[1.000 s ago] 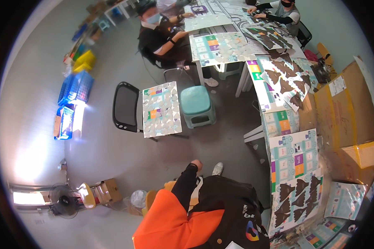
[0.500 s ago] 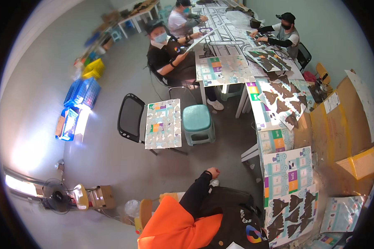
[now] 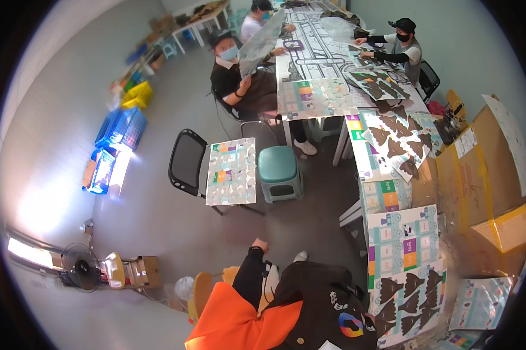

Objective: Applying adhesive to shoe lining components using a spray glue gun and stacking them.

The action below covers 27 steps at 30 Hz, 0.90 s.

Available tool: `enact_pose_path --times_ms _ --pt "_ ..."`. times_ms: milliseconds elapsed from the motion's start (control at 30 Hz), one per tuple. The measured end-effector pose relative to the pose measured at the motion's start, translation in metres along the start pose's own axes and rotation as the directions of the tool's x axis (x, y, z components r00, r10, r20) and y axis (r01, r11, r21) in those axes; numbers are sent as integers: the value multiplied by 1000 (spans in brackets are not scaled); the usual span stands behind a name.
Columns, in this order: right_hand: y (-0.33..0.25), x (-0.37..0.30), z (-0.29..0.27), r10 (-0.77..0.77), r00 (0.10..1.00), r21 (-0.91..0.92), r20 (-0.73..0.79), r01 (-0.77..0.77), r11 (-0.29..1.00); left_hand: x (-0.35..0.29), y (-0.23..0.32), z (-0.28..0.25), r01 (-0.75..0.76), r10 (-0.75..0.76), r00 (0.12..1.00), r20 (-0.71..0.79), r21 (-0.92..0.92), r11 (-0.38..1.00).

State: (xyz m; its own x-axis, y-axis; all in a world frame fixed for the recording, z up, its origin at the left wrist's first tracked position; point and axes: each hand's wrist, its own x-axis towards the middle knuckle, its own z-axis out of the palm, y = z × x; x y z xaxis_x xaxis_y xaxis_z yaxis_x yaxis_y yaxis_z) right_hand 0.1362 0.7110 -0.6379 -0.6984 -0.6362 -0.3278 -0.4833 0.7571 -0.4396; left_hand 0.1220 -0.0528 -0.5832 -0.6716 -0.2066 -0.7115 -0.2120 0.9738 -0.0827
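My left hand [image 3: 260,245] hangs in front of me above the grey floor, at the end of a black sleeve with an orange upper part. Its fingers look curled in, and nothing shows in them. My right hand is out of sight; only the dark jacket front shows on that side. Beside me on the right, a printed sheet [image 3: 403,242] in teal, purple and orange lies on the table. Below it several dark brown cut-out shapes [image 3: 411,300] rest on another sheet. Ahead stands a teal plastic stool [image 3: 277,165], next to a black chair [image 3: 188,162] bearing a printed sheet [image 3: 231,172].
Several people sit at the long table [image 3: 321,49]; the nearest person [image 3: 239,81] holds up a translucent sheet [image 3: 263,46]. A large cardboard box [image 3: 470,186] stands at the right. Blue crates [image 3: 121,128] line the left wall, and a fan [image 3: 81,267] stands lower left.
My left hand has swung left and slightly down in the view. The nearest seated person has raised and tilted the sheet, which now shows its broad face.
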Motion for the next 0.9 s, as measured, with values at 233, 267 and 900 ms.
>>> enact_pose_path --times_ms 233,267,900 --pt "-7 -10 -7 574 819 593 9 -467 656 -30 62 -50 333 21 938 346 -917 221" --pt "-14 -4 -22 618 784 638 61 -507 580 -27 60 -44 310 24 945 326 -916 254" --pt "-191 8 -190 764 637 771 104 -536 342 37 6 -311 -170 -192 981 -17 -542 -823"
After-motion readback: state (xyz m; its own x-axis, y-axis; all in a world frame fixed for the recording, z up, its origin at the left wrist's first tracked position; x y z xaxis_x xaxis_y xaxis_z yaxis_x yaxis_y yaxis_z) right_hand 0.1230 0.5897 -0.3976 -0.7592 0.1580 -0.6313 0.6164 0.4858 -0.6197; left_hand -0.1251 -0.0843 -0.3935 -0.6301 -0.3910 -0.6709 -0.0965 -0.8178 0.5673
